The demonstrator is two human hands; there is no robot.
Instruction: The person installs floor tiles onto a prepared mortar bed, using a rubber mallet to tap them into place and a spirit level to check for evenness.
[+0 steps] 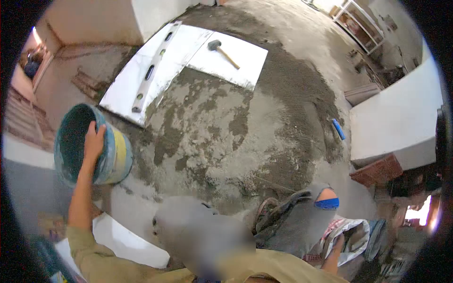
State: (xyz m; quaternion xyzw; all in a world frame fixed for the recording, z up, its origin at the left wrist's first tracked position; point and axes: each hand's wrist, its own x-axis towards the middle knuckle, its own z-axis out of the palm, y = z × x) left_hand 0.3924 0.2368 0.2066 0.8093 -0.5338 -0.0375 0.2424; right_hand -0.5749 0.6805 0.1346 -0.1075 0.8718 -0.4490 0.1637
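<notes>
My left hand grips the rim of a green bucket with a yellow band. The bucket is tilted, its dark mouth facing left. At the lower right, my right hand is at the mouth of a white sack with red print; its fingers are hidden. White tiles lie on grey mortar ahead of me. On them rest a long spirit level and a mallet with a black head and wooden handle.
A blue object lies on the mortar at the right. Near the white wall sits a reddish-brown block. Another white tile piece is at my lower left. A white frame stands at the back right.
</notes>
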